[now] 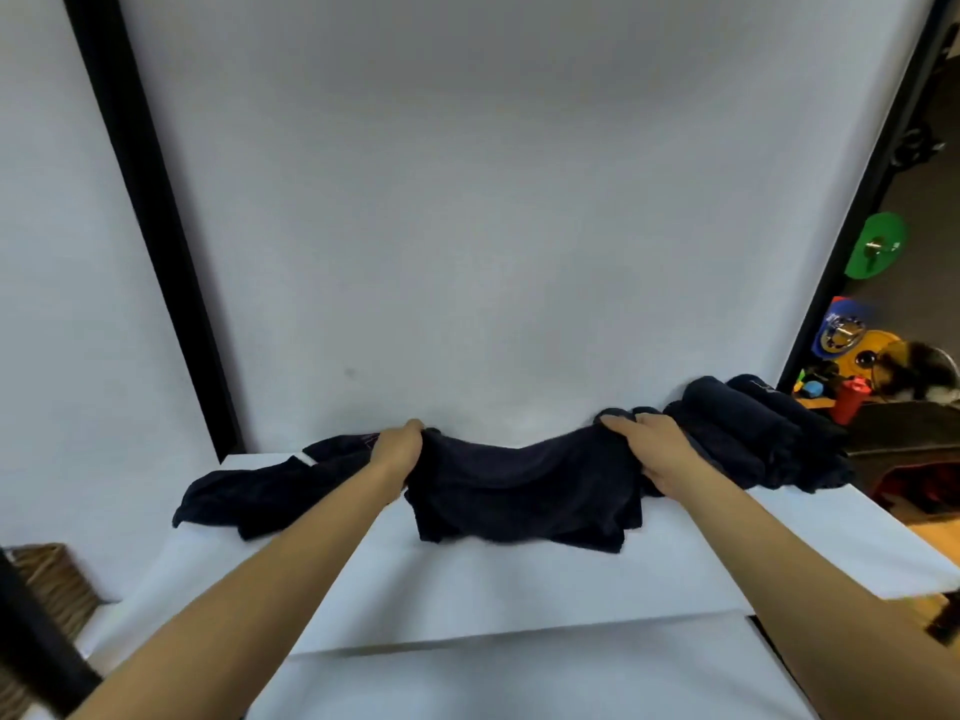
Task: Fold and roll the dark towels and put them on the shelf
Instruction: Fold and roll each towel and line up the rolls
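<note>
A dark navy towel (524, 491) hangs stretched between my two hands over the white table (519, 589), sagging in the middle with its lower edge on the surface. My left hand (400, 446) grips its left top corner. My right hand (649, 449) grips its right top corner. Another dark towel (260, 491) lies crumpled and flat to the left, partly behind my left forearm. At the right back of the table lies a pile of rolled dark towels (753, 428).
A white backdrop (467, 200) rises behind the table, framed by black posts. A wicker basket (49, 579) stands low at the left. Coloured weight plates (875, 246) and a red bottle (849, 400) sit beyond the table's right edge.
</note>
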The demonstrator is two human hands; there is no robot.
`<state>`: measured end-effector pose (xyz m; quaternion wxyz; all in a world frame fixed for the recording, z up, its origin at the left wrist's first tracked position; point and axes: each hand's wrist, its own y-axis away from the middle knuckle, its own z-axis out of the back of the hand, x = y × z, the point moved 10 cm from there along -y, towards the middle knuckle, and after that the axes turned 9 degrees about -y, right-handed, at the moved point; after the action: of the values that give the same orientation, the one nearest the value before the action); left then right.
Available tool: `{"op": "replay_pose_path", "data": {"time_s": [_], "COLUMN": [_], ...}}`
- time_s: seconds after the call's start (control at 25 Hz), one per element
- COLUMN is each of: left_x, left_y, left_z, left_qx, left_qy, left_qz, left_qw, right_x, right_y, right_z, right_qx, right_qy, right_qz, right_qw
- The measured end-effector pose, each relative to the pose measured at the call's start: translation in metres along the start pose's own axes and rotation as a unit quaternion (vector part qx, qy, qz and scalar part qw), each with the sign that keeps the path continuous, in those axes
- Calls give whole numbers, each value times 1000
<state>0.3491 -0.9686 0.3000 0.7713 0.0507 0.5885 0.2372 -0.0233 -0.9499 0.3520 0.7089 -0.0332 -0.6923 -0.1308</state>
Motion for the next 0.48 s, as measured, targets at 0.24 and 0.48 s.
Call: {"op": "replay_pose_path", "data": {"time_s": [0.24, 0.48], "left_x": [55, 21], "left_y": [11, 55], "left_z": [-18, -16], "left_qx": [57, 89], "left_qy": [-100, -93], "left_qz": [-68, -175], "left_qw": [991, 976], "right_x": [-68, -36], "right_y": [38, 68], "right_z": [8, 8], "right_qx": [-23, 42], "right_qy": [97, 66], "right_qz": [-19, 75], "right_qw": [995, 994]}}
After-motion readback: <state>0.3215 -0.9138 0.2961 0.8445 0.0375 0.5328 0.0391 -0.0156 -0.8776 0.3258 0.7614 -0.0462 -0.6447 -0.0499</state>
